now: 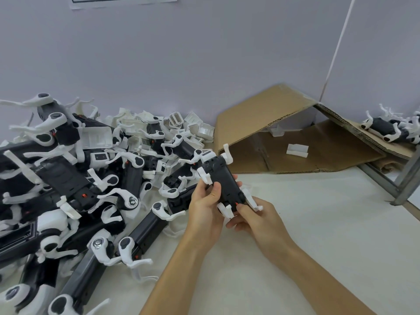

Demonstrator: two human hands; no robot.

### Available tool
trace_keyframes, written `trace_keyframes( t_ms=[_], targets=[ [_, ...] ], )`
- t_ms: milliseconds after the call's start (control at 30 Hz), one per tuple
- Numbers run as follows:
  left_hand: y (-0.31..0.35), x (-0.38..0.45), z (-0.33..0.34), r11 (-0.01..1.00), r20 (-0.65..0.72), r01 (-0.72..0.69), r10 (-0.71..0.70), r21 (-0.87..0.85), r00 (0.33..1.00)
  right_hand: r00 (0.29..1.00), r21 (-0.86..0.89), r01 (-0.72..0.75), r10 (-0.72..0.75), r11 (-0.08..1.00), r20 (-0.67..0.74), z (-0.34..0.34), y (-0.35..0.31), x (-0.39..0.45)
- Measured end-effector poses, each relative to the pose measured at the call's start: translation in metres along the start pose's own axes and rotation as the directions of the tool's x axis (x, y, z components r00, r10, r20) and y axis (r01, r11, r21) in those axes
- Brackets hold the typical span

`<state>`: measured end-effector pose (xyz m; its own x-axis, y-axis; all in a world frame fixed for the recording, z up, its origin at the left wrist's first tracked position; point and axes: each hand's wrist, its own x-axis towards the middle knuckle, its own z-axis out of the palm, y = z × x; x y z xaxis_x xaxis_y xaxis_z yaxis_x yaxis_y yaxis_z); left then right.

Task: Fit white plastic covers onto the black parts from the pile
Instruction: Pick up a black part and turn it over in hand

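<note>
Both my hands hold one black part (223, 178) with white arms above the white table, just right of the pile. My left hand (205, 204) grips its left side, thumb laid across the black face. My right hand (252, 215) pinches its near end, by a small red tab and a white arm. A large pile of black parts with white arms (75, 183) fills the left side. Loose white plastic covers (195, 127) lie heaped at the back of the pile against the wall.
A folded cardboard sheet (261, 119) leans against the wall at the back right, with two small white pieces (297, 150) under it. Several black parts with white arms (391, 127) lie on the cardboard at the far right. A metal frame leg (406, 180) stands at the right edge.
</note>
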<state>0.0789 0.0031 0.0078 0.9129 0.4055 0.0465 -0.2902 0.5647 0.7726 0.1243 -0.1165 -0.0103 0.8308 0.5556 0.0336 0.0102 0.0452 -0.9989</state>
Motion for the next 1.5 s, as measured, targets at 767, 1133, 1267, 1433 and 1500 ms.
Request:
trace_keyframes(
  t_ms=[767, 1133, 1267, 1433, 1500],
  targets=[
    [-0.0028, 0.0014, -0.0004, 1.0, -0.027, 0.007, -0.007, 0.03, 1.0, 0.997, 0.078, -0.053, 0.047, 0.996, 0.066, -0.003, 0.0037, 0.0027],
    [-0.0052, 0.001, -0.0001, 0.999, 0.003, 0.007, -0.007, 0.047, 1.0, 0.999, 0.04, -0.036, 0.036, 0.999, 0.008, -0.0011, 0.0022, 0.0031],
    [-0.0053, 0.001, 0.0009, 0.998, 0.008, -0.004, 0.004, 0.059, 1.0, 0.998, 0.052, -0.063, 0.061, 0.997, 0.029, -0.0017, 0.0044, 0.0032],
    [-0.003, 0.0, 0.0021, 0.998, -0.032, -0.003, 0.005, 0.058, 0.999, 0.996, 0.131, -0.063, 0.053, 0.989, 0.076, -0.0028, 0.0017, 0.0026],
    [-0.0018, -0.0009, 0.0044, 0.998, -0.05, 0.003, 0.0, 0.056, 0.999, 0.997, 0.112, -0.05, 0.042, 0.992, 0.072, -0.0034, 0.0028, 0.0026]
  ],
)
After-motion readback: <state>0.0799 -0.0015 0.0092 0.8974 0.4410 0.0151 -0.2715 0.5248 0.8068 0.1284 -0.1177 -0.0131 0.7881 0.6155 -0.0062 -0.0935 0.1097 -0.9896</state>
